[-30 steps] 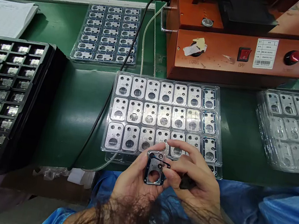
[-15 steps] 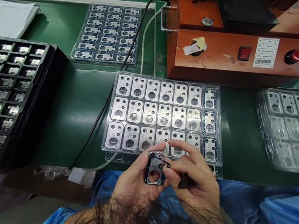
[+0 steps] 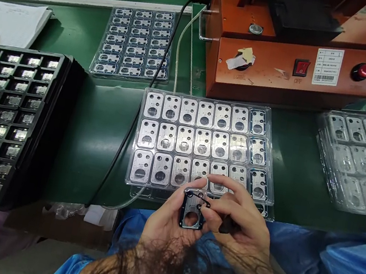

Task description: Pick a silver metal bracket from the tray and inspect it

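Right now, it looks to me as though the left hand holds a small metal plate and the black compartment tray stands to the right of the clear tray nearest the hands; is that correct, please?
Not quite: the head view shows the black compartment tray to the left of the clear tray.

Plate tray point(image 3: 268, 167) mid-bench point(image 3: 92, 131); switch-fronted machine point(image 3: 266, 78) behind; component tray point(image 3: 52, 134) L, tray stack point(image 3: 323, 165) R, 2nd plate tray point(image 3: 123, 47) back L.
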The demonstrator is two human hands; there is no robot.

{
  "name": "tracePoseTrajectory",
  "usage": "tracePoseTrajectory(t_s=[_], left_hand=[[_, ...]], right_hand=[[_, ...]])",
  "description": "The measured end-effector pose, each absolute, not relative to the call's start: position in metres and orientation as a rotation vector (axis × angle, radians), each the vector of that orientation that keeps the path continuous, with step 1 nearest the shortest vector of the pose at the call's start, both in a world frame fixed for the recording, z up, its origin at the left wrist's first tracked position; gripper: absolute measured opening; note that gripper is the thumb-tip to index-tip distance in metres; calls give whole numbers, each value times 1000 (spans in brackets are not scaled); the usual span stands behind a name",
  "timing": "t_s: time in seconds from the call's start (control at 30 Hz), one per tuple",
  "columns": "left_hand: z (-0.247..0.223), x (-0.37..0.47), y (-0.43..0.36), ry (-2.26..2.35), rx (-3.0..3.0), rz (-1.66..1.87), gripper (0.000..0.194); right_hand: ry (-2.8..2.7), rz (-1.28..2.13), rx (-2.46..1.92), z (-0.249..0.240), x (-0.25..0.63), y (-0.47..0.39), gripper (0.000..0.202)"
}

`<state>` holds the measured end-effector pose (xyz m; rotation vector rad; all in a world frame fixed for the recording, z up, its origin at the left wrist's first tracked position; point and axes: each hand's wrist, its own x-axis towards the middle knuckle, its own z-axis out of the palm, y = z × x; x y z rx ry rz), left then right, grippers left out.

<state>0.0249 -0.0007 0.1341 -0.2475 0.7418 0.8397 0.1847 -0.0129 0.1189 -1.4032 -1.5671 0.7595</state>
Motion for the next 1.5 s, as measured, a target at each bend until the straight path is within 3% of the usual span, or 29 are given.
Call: tracePoseTrajectory(t_s=[0.7, 1.07, 1.5], left_hand=[[138, 30, -3, 793, -159, 865, 39], [152, 34, -4, 990, -39, 885, 52], [137, 48, -13, 1152, 132, 1063, 48]], right_hand=[[-1579, 687, -1453, 119, 182, -14, 13], [-1573, 622, -1451, 123, 179, -16, 11], [-1636, 546, -1488, 119, 175, -21, 12]])
